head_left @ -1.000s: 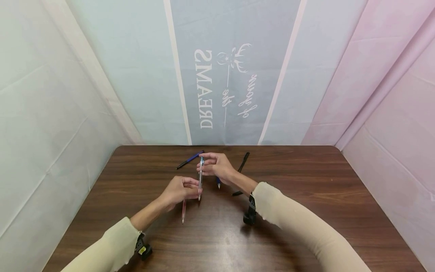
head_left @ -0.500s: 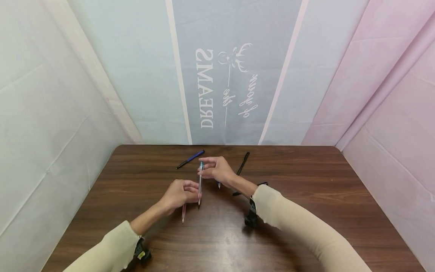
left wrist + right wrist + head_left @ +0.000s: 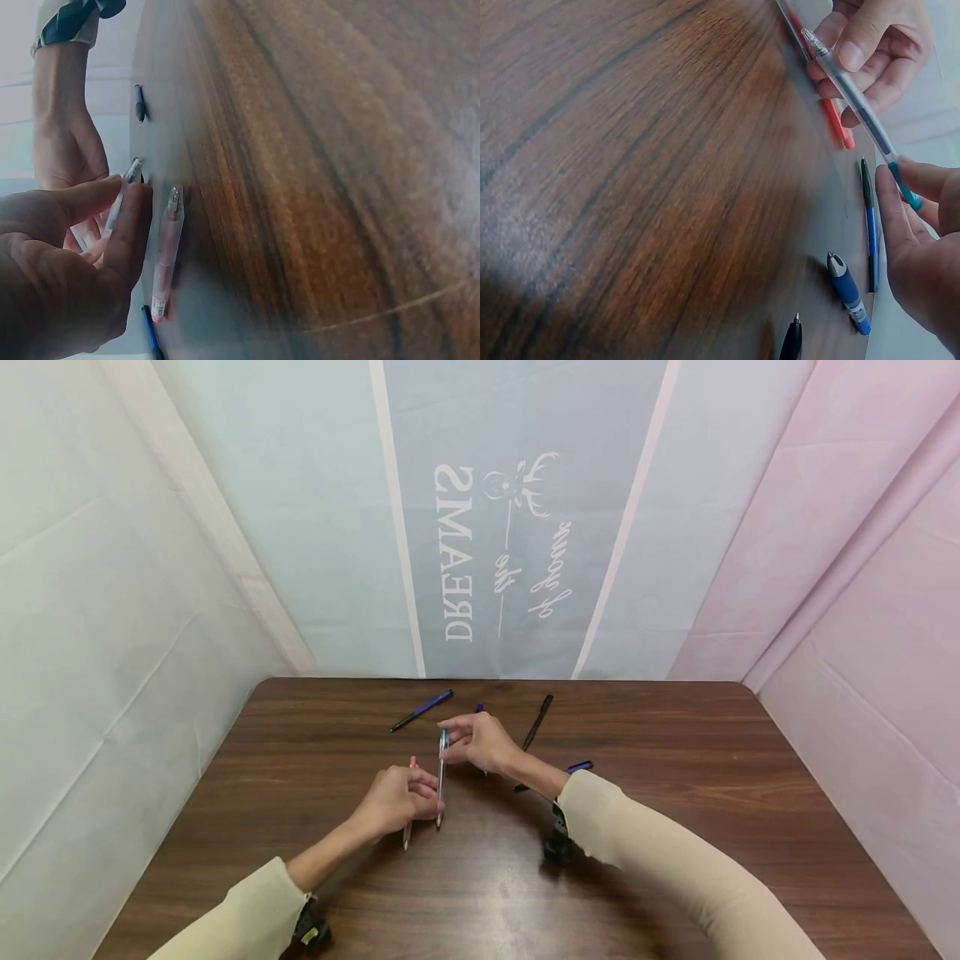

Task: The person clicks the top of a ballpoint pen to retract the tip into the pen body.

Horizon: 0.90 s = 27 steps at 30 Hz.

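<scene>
A clear-barrelled pen with a teal end [image 3: 866, 120] is held between both hands, just above the table. My left hand [image 3: 393, 800] pinches it near its tip with thumb and fingers. At the teal end, my right hand [image 3: 483, 745] grips it between thumb and fingers. In the head view the pen [image 3: 441, 781] points its tip toward the near side. A red pen [image 3: 166, 259] lies on the table beside my left hand, partly hidden by it in the head view. Under the right hand lies a blue pen [image 3: 847, 292], mostly covered in the head view.
On the brown wooden table [image 3: 637, 827], a blue pen with a black grip [image 3: 422, 710] lies at the back left. A black pen [image 3: 537, 723] is right of my right hand. Another blue-ended pen [image 3: 579, 767] shows partly behind the right wrist. Fabric walls surround the table.
Both hands have shifted slightly toward the near side, carrying the teal-ended pen with them. The red pen's top end and the end of the blue pen under the right hand have come into sight.
</scene>
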Available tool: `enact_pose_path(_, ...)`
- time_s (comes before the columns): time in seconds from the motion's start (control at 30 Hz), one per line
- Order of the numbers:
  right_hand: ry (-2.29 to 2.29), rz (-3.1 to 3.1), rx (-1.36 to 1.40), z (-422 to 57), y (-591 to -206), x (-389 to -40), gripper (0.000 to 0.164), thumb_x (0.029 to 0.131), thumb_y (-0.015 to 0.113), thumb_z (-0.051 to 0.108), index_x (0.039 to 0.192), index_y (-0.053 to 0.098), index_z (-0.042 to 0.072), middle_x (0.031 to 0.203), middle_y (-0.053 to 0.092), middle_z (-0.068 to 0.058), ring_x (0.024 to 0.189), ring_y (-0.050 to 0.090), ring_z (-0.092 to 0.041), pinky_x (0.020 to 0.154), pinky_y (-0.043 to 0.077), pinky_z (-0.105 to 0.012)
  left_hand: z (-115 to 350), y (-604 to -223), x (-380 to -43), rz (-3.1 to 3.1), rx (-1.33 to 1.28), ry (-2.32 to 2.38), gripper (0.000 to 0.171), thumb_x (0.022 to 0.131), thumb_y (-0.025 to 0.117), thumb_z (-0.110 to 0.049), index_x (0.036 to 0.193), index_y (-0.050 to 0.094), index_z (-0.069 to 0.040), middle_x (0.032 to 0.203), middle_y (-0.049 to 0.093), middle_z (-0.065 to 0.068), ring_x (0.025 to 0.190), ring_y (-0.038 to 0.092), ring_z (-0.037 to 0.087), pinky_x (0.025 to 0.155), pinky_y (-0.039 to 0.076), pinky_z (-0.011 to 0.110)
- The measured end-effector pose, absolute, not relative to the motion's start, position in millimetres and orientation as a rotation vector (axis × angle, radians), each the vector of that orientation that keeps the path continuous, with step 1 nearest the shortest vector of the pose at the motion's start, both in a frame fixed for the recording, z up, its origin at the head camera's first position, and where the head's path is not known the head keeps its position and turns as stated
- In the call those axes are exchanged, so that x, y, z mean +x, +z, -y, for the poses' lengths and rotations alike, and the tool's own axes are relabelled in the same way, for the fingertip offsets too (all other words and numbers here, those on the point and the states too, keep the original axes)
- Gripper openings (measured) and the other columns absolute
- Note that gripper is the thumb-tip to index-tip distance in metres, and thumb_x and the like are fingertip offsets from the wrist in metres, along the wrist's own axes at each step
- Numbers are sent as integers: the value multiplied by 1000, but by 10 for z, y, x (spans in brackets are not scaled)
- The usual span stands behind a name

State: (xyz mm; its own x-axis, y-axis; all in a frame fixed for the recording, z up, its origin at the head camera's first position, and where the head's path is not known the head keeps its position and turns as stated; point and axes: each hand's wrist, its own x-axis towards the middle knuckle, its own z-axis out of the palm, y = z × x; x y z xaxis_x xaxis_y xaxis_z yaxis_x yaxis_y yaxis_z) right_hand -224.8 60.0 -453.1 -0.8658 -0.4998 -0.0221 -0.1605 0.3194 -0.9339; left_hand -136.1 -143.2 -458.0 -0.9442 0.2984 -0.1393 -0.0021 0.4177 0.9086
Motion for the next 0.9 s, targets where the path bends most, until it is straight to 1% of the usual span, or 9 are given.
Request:
enact_pose_path(0.17, -1490, -2350, -593, -601, -4541, -2235, 50, 86, 87, 3, 134, 70, -1, 96, 78, -7, 85, 76, -14, 71, 63, -28, 1418, -4584, -1348, -2515, 335, 1405, 26, 84, 84, -3, 106, 75, 8, 83, 78, 5, 75, 74, 13, 67, 60, 22)
enact_pose_path(0.3, -1440, -2400, -600, -598, -4546, -2227, 49, 85, 89, 5, 131, 72, 1, 96, 78, -6, 86, 74, -13, 70, 61, -26, 1404, -4589, -1346, -2597, 389, 1316, 23, 82, 85, -3, 101, 77, 5, 79, 77, 2, 71, 70, 8, 63, 58, 21)
enact_pose_path(0.4, -1398, -2435, -607, -603, -4549, -2229, 48, 85, 90, 7, 129, 74, 2, 96, 78, -5, 87, 73, -13, 71, 60, -26, 1389, -4590, -1337, -2625, 407, 1274, 21, 81, 84, -4, 99, 77, 4, 76, 75, -1, 67, 67, 6, 60, 56, 21)
enact_pose_path(0.57, -1370, -2442, -636, -608, -4560, -2241, 47, 85, 90, 8, 128, 73, 0, 97, 78, -6, 87, 75, -14, 74, 62, -27, 1359, -4586, -1319, -2658, 407, 1220, 19, 80, 83, -3, 97, 76, 3, 70, 71, -5, 63, 63, 4, 56, 53, 20)
enact_pose_path(0.7, -1335, -2454, -642, -602, -4581, -2240, 46, 85, 90, 9, 126, 74, 1, 96, 78, -5, 84, 76, -12, 74, 62, -27, 1339, -4582, -1303, -2692, 421, 1176, 20, 79, 84, -1, 97, 77, 4, 66, 70, -7, 59, 62, 3, 52, 51, 19)
enact_pose_path(0.9, -1282, -2471, -653, -598, -4599, -2242, 44, 84, 91, 10, 124, 75, 0, 96, 78, -6, 84, 76, -12, 75, 62, -25, 1324, -4555, -1278, -2684, 430, 1159, 27, 79, 85, 1, 103, 76, 7, 66, 70, -5, 54, 62, 4, 48, 50, 20)
